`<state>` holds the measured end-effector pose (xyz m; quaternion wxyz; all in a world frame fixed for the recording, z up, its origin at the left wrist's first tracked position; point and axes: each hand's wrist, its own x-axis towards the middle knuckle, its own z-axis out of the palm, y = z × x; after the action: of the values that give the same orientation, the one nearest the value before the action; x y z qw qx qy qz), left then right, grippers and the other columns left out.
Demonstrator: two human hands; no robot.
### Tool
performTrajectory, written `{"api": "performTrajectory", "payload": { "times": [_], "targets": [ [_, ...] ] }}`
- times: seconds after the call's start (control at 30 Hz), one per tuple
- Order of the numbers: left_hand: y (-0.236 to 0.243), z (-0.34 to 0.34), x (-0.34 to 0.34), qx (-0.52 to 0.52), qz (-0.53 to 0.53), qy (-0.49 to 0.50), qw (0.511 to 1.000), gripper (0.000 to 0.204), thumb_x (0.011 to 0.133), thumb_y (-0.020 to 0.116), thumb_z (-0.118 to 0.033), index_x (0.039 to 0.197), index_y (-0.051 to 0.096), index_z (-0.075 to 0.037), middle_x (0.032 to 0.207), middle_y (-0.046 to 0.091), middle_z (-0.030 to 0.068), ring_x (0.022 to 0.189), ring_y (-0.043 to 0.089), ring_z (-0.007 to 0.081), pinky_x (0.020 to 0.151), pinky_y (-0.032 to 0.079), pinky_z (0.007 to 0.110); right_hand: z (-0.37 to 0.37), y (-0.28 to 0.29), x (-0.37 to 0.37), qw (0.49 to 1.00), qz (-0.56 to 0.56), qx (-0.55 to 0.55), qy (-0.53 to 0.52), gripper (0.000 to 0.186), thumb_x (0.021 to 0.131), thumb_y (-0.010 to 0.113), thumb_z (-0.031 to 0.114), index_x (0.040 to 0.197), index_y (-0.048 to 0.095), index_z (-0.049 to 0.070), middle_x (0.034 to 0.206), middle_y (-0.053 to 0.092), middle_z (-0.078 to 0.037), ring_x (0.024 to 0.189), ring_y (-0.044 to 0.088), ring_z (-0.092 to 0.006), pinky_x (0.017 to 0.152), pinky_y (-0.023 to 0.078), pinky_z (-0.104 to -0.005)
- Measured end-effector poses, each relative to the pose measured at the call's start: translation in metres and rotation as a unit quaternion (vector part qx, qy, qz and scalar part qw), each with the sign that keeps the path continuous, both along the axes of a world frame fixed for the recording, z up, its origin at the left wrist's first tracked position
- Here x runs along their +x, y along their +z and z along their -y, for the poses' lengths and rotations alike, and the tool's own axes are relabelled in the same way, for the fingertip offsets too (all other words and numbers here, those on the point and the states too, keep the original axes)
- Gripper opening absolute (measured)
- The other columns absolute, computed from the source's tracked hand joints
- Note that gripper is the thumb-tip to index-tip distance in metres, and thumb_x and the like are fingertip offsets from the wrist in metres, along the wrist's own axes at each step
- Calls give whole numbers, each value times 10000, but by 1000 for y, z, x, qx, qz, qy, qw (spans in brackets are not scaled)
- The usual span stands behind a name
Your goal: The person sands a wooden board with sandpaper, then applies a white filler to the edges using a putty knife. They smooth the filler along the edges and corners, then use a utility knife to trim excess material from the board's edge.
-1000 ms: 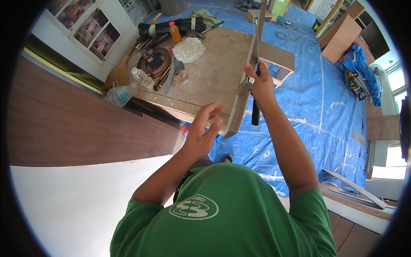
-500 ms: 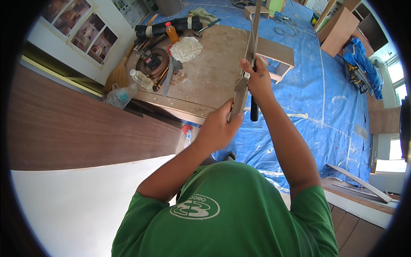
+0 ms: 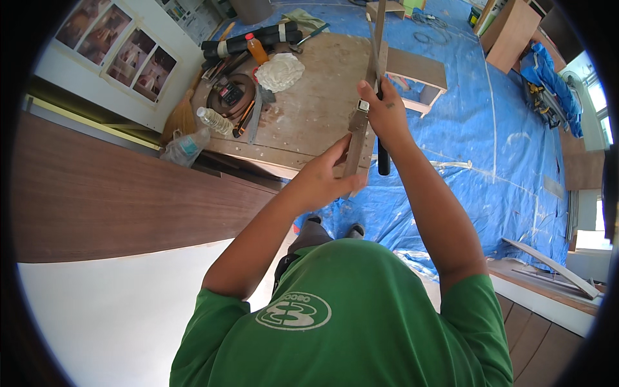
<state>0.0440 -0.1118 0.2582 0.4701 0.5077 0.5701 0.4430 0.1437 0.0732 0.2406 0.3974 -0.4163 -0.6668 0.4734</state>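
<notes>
My right hand (image 3: pixel 389 115) is closed around a long, thin tool with a black handle (image 3: pixel 383 161); its kind is not clear. The handle sticks out below the fist, and a narrow blade-like length runs up beyond it. Against it lies a long brownish strip (image 3: pixel 355 145) with a shiny silver fitting (image 3: pixel 363 105) beside my right thumb. My left hand (image 3: pixel 325 174) grips the strip's lower end, fingers on one side and thumb on the other. Both hands are over the near right edge of a wooden worktable (image 3: pixel 316 84).
On the table lie a coiled brown belt (image 3: pixel 244 87), a utility knife (image 3: pixel 242 120), a clear bottle (image 3: pixel 214 120), an orange bottle (image 3: pixel 256 49), a crumpled white cloth (image 3: pixel 280 71) and black rolls (image 3: pixel 258 40). Blue sheeting (image 3: pixel 464 135) covers the floor. A small wooden cabinet (image 3: pixel 416 68) stands beyond.
The strip's silver fitting has shifted slightly up and left. My left thumb sits lower, spread further from the fingers. Both my feet now show below; the floor bottle is out of sight.
</notes>
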Motion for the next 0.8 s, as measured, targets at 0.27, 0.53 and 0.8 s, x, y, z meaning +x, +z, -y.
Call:
{"api": "performTrajectory", "payload": {
  "times": [0.27, 0.53, 0.8],
  "targets": [
    [9, 48, 1, 278, -347, 41, 895, 584, 808, 845, -79, 1365, 674, -120, 1448, 606, 158, 1308, 582, 354, 1055, 493, 463, -1, 3, 1, 1000, 5, -16, 20, 614, 978, 658, 437, 1415, 583, 12, 1194, 723, -230, 1138, 688, -388, 1003, 501, -423],
    [-7, 28, 16, 377, -326, 95, 862, 325, 744, 807, 3, 1049, 720, -71, 1314, 675, 152, 1129, 663, 374, 942, 552, 469, 0, 6, 2, 999, 20, -20, 17, 623, 977, 658, 455, 1422, 584, 27, 1202, 724, -228, 1142, 692, -379, 1000, 506, -416],
    [-16, 18, 35, 390, -356, 155, 835, 262, 796, 794, 20, 1048, 730, -16, 1259, 710, 203, 1051, 727, 371, 885, 606, 438, 4, 7, 3, 1000, 3, -22, 11, 637, 975, 658, 468, 1427, 580, 26, 1189, 725, -226, 1121, 698, -358, 1000, 505, -403]
  ]
}}
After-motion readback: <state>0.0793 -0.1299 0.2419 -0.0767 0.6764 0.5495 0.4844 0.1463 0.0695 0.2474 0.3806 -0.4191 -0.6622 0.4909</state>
